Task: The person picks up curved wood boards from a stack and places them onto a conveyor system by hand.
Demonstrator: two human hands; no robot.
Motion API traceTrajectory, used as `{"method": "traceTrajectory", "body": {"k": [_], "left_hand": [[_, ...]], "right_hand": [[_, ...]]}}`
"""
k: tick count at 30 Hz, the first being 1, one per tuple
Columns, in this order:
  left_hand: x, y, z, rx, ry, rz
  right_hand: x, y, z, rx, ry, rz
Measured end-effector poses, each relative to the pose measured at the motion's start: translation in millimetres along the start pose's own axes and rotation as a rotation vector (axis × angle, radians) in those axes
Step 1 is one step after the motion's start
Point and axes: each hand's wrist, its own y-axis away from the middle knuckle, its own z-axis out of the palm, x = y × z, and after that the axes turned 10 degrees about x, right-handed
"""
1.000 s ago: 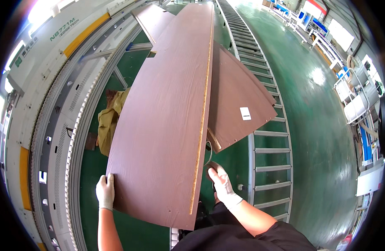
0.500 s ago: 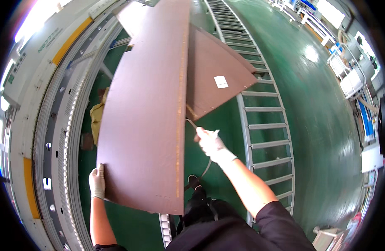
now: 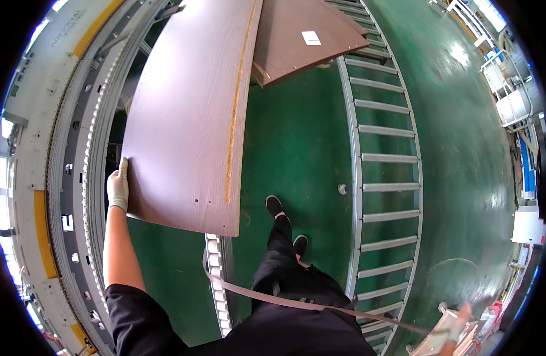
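Observation:
A long brown panel [image 3: 178, 118] with a wood-grain face stretches away from me, a raw tan groove [image 3: 235, 136] running near its right edge. My left hand [image 3: 118, 187], in a whitish glove, grips its left edge near the close end, thumb on top. Far out at the lower right is my right hand [image 3: 459, 323], smeared by motion. A thin brown strip [image 3: 273, 298] curves from below the panel's near end, across my body, toward that hand. Whether the fingers hold it is unclear.
A second brown panel [image 3: 302, 50] with a white label [image 3: 311, 38] overlaps a roller conveyor [image 3: 389, 158] on the right. Another roller track [image 3: 216, 267] runs under the long panel. A long machine [image 3: 32, 148] borders the left. A cart with boards [image 3: 433, 338] stands lower right.
My right hand has swung from beside the panel's right edge to the far lower right, the strip trailing across my body. My left hand stays on the panel. The view has shifted toward me.

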Motion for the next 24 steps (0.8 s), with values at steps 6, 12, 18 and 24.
{"method": "traceTrajectory", "body": {"k": [6, 12, 18, 24], "left_hand": [[-14.7, -3.7, 7.9, -0.012, 0.03, -0.066], [-37.6, -5.2, 5.6, -0.032, 0.053, -0.078], [-16.1, 9.4, 6.0, -0.039, 0.108, -0.104], [-13.3, 8.3, -8.2, -0.046, 0.021, -0.1]], "right_hand": [[23.0, 1.3, -8.1, 0.322, -0.449, 0.678], [-258.0, -4.0, 320.7, -0.175, -1.066, 1.066], [-518.3, 47.4, 565.1, -0.691, -1.424, 1.249], [-675.0, 76.1, 603.9, -1.166, -0.777, 0.682]]}}
